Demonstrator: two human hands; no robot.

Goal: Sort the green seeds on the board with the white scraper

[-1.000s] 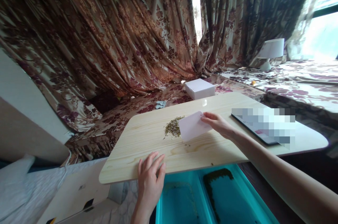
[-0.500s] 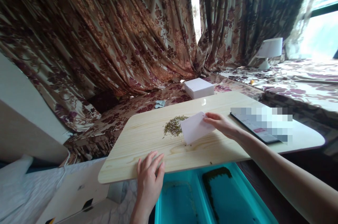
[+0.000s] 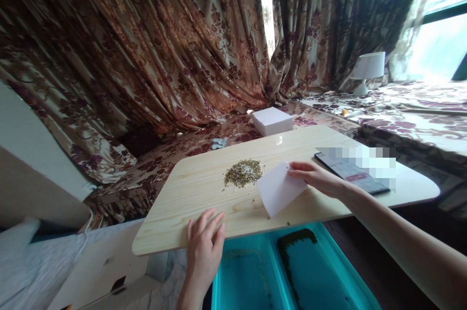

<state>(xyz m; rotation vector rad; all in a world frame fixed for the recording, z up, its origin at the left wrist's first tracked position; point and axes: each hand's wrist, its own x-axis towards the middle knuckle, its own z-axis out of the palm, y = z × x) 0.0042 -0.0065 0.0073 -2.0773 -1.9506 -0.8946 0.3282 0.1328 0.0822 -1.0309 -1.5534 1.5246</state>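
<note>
Seeds (image 3: pixel 242 173) sit near the card (image 3: pixel 281 189). Right hand (image 3: pixel 304 173) pinches it; left hand's (image 3: pixel 205 238) fingers are apart.

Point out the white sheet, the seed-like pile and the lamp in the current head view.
White sheet (image 3: pixel 280 191): head view, middle of its face.
Seed-like pile (image 3: pixel 242 173): head view, centre of the heap.
Lamp (image 3: pixel 369 65): head view, on the shade.

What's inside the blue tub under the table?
The tub has two sections: dark greenish bits line the right one's far and left sides, and a few specks sit in the left one. The tabletop covers its far edge, so that's hidden.
</note>
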